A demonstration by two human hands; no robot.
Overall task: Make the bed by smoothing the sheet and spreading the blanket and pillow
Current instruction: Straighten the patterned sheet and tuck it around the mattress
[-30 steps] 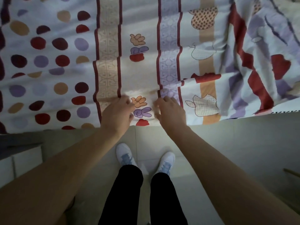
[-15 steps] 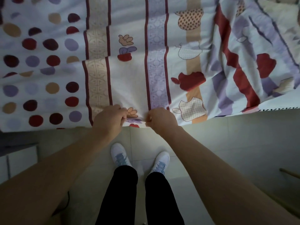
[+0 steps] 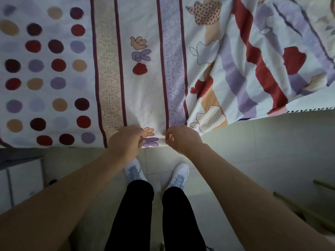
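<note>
Two hands met at the near edge of the sheet (image 3: 145,91) in the head view, close together but not touching; the left hand (image 3: 125,140) had its fingers (image 3: 138,135) curled over the hem just beside a beige patterned band edged in dark red, gripping the cloth; the right hand (image 3: 181,139) pinched the same hem with bent fingers (image 3: 170,136) at the foot of a lilac band; between the two hands a small orange and purple cartoon print showed on the fabric, and faint creases fanned upward from the held spot; the sheet lay spread over the bed and filled the upper part of the view, with rows of red, purple, tan and maroon dots on its left side and apple shapes to the right of the lilac band; further right the fabric was rumpled, its red and lilac stripes running on a slant, and its hem rose toward the right edge of the view; whether that rumpled part was the same piece of cloth could not be told; both bare forearms reached forward from the lower corners; below the hands the pale tiled floor (image 3: 253,151) showed, with a pair of white shoes (image 3: 135,170) with blue laces standing near the bed and black trousers (image 3: 134,214) above them; a white cabinet (image 3: 23,180) stood at the left on the floor; some wooden sticks (image 3: 299,207) lay at the lower right.
</note>
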